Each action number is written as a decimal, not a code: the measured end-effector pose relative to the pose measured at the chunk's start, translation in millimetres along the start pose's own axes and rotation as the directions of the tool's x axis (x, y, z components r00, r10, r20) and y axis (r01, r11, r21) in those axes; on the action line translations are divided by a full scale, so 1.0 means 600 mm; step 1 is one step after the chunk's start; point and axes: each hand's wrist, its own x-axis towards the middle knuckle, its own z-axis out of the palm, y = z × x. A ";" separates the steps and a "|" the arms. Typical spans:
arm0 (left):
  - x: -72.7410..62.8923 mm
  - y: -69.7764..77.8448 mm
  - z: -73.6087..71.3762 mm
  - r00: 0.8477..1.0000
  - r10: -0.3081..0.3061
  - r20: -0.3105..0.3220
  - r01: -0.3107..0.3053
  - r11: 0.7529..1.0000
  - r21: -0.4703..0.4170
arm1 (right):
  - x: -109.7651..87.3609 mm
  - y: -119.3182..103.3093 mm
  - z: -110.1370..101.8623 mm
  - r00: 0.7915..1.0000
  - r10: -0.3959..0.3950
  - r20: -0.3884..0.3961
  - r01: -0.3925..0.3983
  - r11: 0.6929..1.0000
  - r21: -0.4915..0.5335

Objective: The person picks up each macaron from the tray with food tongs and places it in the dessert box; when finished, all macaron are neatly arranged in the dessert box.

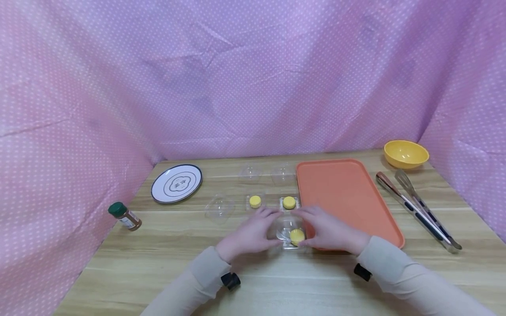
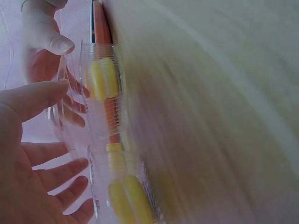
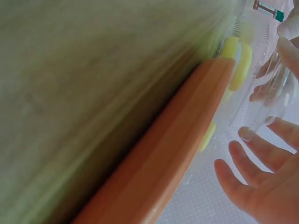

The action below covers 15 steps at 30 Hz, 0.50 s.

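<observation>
Between them, my left hand (image 1: 253,232) and right hand (image 1: 334,231) hold a clear plastic lid (image 2: 57,116) by its edges, thumbs on the near side and fingers on the far side. The lid hovers just over a clear base (image 1: 290,247) that bears a yellow macaron (image 1: 297,237). A small gap between lid and base shows in the left wrist view. Behind the hands, two more yellow macarons, a left one (image 1: 254,201) and a right one (image 1: 289,202), sit in clear bases. The right hand is beside the orange tray (image 1: 344,193).
Loose clear lids lie at the left (image 1: 220,206) and the back (image 1: 251,173). A white plate (image 1: 189,180) and a green-capped spice jar (image 1: 125,217) are on the left. Metal tongs (image 1: 411,208) and a yellow bowl (image 1: 406,154) are right of the tray.
</observation>
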 end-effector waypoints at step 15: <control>-0.001 0.012 0.004 0.999 0.003 0.052 -0.005 0.999 0.045 | -0.007 -0.001 0.000 0.997 0.004 0.079 -0.004 1.000 -0.001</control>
